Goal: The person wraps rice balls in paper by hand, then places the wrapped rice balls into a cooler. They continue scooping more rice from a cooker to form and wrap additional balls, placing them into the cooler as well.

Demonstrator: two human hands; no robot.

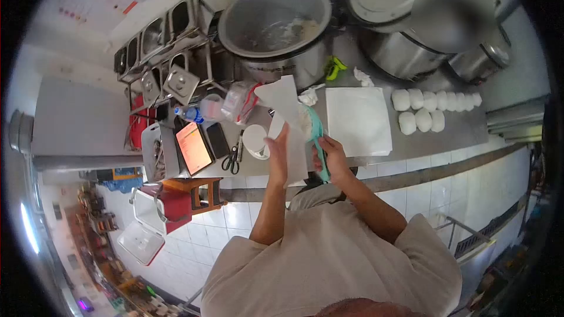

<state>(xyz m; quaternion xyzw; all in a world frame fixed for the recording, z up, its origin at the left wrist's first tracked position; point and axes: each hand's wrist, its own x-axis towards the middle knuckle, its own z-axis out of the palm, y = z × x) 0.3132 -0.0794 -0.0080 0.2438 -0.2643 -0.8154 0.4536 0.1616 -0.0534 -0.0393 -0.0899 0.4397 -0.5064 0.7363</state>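
Observation:
In the head view my right hand (332, 158) is closed round the handle of a teal rice paddle (317, 126), whose blade points away from me. White grains, apparently rice, lie at the blade. My left hand (279, 151) grips a white paper sheet (281, 97) that stands up in front of the fingers, just left of the paddle. A stack of white paper (358, 120) lies right of my right hand. Several white wrapped packets (424, 101) sit in two rows farther right. A large rice cooker pot (276, 20) with white residue inside stands behind my hands.
Black scissors (231, 160), a phone (218, 140), a lit tablet (194, 148) and a white round tub (255, 139) are left of my left hand. A bright green object (335, 68) and another big pot (395, 56) stand behind. A red cooler (167, 208) is below.

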